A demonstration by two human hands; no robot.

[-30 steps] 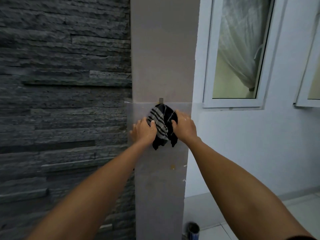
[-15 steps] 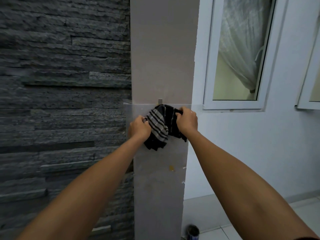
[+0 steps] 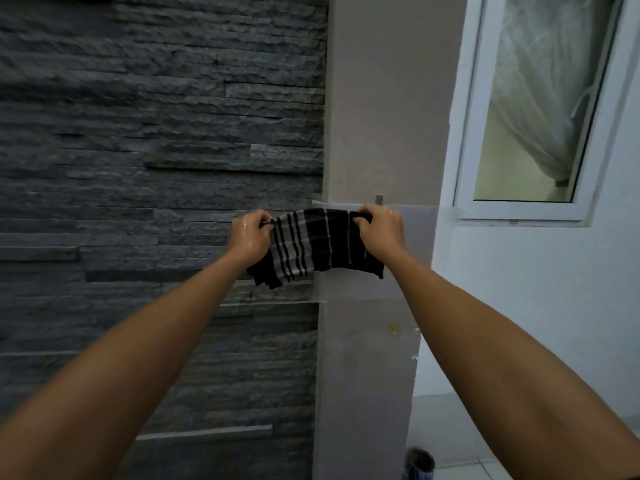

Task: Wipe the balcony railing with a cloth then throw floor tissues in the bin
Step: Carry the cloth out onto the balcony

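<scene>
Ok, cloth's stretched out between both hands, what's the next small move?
Probably lower the striped cloth flat onto the pale ledge and start wiping. The left hand and right hand each grip an end, holding it spread right in front of that surface.

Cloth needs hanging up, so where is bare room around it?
Bare: the ledge right of the right hand, toward the window. Crowded: the cloth stretched between both hands, left hand over the stone wall.

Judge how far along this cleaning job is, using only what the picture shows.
Done: nothing that can be confirmed; no wiped railing shows. In hand: the left hand and right hand grip the striped cloth, stretched between them before the pillar. Left: wiping, then binning tissues; neither tissues nor bin is clearly in view.
</scene>
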